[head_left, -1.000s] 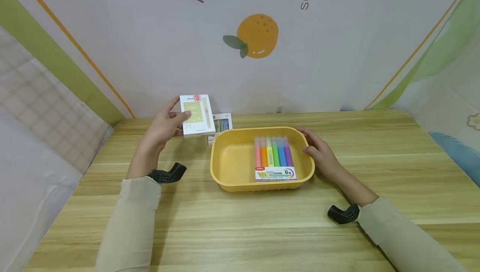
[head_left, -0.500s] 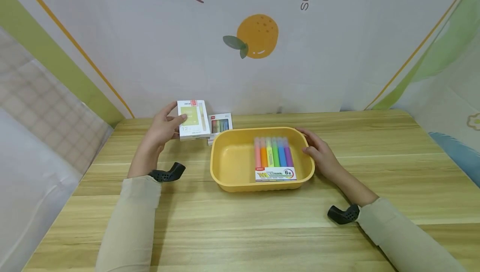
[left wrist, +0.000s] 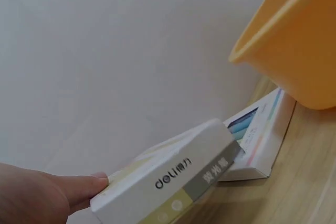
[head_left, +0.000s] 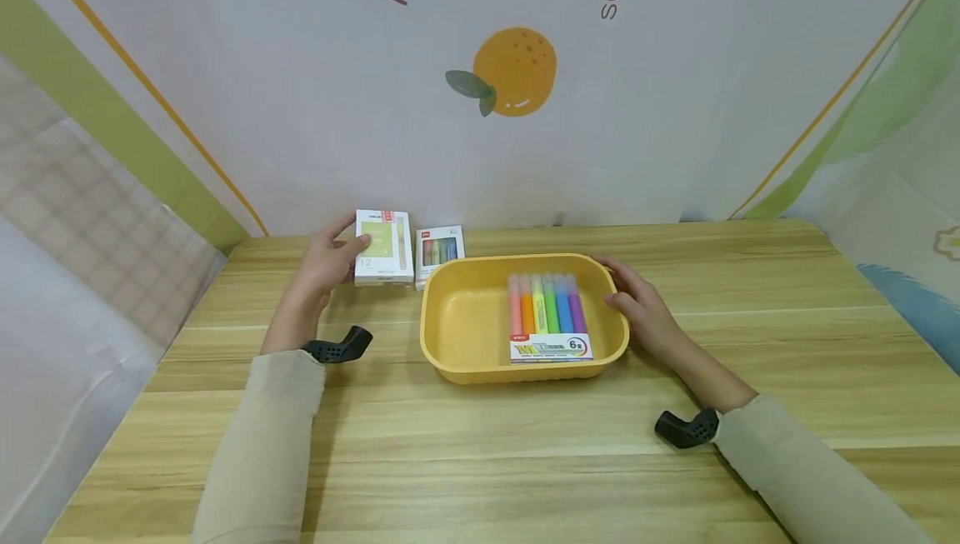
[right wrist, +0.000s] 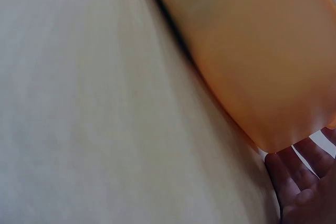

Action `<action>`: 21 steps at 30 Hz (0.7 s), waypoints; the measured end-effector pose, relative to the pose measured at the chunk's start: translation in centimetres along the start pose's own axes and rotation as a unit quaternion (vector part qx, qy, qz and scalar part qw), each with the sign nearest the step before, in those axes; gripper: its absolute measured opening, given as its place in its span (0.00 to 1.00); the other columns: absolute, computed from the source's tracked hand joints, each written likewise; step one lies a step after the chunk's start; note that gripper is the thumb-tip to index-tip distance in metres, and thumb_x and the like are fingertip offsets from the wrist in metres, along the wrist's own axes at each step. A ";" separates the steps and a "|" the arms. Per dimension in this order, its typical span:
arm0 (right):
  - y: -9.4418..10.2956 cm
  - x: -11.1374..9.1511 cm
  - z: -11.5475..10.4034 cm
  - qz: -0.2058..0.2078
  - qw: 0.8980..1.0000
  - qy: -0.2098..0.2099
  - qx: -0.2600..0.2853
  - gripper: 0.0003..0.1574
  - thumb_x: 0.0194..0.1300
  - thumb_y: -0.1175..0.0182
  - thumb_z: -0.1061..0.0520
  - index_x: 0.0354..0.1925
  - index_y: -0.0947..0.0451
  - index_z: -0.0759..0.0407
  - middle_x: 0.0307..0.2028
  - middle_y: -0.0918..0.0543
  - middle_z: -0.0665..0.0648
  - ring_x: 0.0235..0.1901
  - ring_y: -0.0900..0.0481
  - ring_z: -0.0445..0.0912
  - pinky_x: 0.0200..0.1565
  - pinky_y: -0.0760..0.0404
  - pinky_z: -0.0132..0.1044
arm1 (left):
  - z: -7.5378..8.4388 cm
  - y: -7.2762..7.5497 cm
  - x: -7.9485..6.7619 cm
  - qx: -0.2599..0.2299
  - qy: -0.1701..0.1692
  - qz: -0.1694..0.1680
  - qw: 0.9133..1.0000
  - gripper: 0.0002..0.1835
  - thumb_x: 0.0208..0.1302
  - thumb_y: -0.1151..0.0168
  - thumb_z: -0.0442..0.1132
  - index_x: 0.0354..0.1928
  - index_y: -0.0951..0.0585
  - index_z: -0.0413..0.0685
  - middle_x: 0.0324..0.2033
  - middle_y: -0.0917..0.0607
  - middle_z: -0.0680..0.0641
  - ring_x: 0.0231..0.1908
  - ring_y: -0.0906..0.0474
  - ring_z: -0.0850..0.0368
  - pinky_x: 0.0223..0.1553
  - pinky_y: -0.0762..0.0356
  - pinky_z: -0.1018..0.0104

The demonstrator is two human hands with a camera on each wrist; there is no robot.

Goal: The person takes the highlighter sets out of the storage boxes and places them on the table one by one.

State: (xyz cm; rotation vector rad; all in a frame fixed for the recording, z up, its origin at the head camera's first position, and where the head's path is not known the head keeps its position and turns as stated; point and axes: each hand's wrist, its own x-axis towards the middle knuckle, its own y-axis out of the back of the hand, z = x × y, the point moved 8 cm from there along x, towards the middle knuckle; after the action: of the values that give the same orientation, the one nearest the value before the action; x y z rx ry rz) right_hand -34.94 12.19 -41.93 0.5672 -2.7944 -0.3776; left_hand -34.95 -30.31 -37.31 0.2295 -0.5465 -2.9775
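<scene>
My left hand (head_left: 326, 261) pinches a white box of highlighters (head_left: 384, 261), thumb on its front face, at the back left of the table. The left wrist view shows the box (left wrist: 163, 182) tilted, its lower edge close over the wood. At the right end of a yellow plastic tray (head_left: 517, 376), my right hand (head_left: 647, 315) holds the rim, with the thumb at the edge. Its fingers (right wrist: 310, 156) lie against the outer wall in the right wrist view. A clear pack of several coloured highlighters (head_left: 551, 319) lies in the tray's right half.
Another white box (head_left: 439, 248), with a window showing coloured sticks, lies behind the tray's left corner. The wooden table (head_left: 480, 461) ends at a pale printed curtain (head_left: 637, 144) behind. Black wrist cameras (head_left: 337, 348) sit on both wrists.
My left hand has brought the white highlighter box down and slightly left, uncovering the windowed box. The right hand and tray stay in place.
</scene>
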 end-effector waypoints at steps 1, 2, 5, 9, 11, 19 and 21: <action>0.0 0.0 0.0 0.000 1.000 0.000 -0.001 0.36 0.69 0.55 0.66 0.75 0.41 0.64 0.70 0.32 0.72 0.56 0.26 0.30 0.52 0.22 0.21 | -0.2 0.0 0.1 0.001 0.002 0.001 1.000 0.35 0.79 0.50 0.46 0.81 0.50 0.57 0.53 0.22 0.37 0.28 0.20 0.70 0.30 0.20 0.76; 0.0 0.0 0.0 0.000 1.000 0.000 -0.002 0.36 0.69 0.55 0.66 0.75 0.41 0.64 0.70 0.32 0.72 0.56 0.26 0.30 0.52 0.21 0.21 | -0.3 -0.1 0.2 0.000 0.004 0.001 1.000 0.35 0.79 0.50 0.46 0.81 0.50 0.57 0.53 0.22 0.37 0.28 0.20 0.70 0.30 0.20 0.76; 0.0 0.0 -0.1 0.000 1.000 -0.001 -0.004 0.36 0.69 0.55 0.66 0.75 0.41 0.64 0.70 0.32 0.72 0.56 0.26 0.31 0.52 0.21 0.21 | -0.9 -0.1 0.5 -0.001 0.011 0.000 1.000 0.35 0.79 0.51 0.46 0.81 0.50 0.56 0.55 0.22 0.35 0.28 0.20 0.70 0.31 0.20 0.76; 0.0 0.0 -0.1 -0.001 1.000 -0.002 -0.009 0.36 0.69 0.55 0.65 0.75 0.41 0.63 0.70 0.32 0.71 0.56 0.26 0.31 0.52 0.21 0.21 | -1.6 -0.2 0.8 0.000 0.017 0.000 1.000 0.35 0.79 0.51 0.46 0.82 0.51 0.55 0.59 0.24 0.32 0.28 0.20 0.70 0.31 0.20 0.76; 0.0 0.0 -0.1 -0.001 1.000 -0.003 -0.011 0.36 0.70 0.55 0.65 0.75 0.41 0.63 0.70 0.32 0.71 0.56 0.26 0.31 0.52 0.21 0.21 | -1.8 -0.3 1.0 0.002 0.016 0.000 1.000 0.35 0.79 0.51 0.45 0.82 0.51 0.54 0.59 0.24 0.31 0.28 0.20 0.69 0.30 0.20 0.75; 0.0 0.0 -0.1 -0.001 1.000 -0.003 -0.010 0.36 0.70 0.55 0.65 0.75 0.41 0.64 0.70 0.32 0.72 0.56 0.26 0.30 0.52 0.21 0.21 | -2.6 -0.6 1.3 -0.005 0.031 0.005 0.999 0.34 0.79 0.51 0.45 0.81 0.50 0.57 0.60 0.24 0.32 0.29 0.20 0.68 0.30 0.21 0.75; 0.0 0.0 -0.1 -0.001 1.000 -0.004 -0.010 0.36 0.70 0.55 0.65 0.75 0.41 0.64 0.70 0.32 0.72 0.56 0.26 0.30 0.52 0.21 0.21 | -2.7 -0.8 1.4 -0.008 0.033 0.004 0.999 0.34 0.79 0.52 0.44 0.81 0.50 0.56 0.61 0.24 0.32 0.28 0.21 0.69 0.29 0.22 0.76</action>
State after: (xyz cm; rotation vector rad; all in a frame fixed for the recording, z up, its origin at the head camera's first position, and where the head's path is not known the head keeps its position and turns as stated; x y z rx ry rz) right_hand -34.87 12.21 -41.80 0.5648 -2.7948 -0.4085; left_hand -35.94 -30.69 -40.31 0.3212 -0.5140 -2.9530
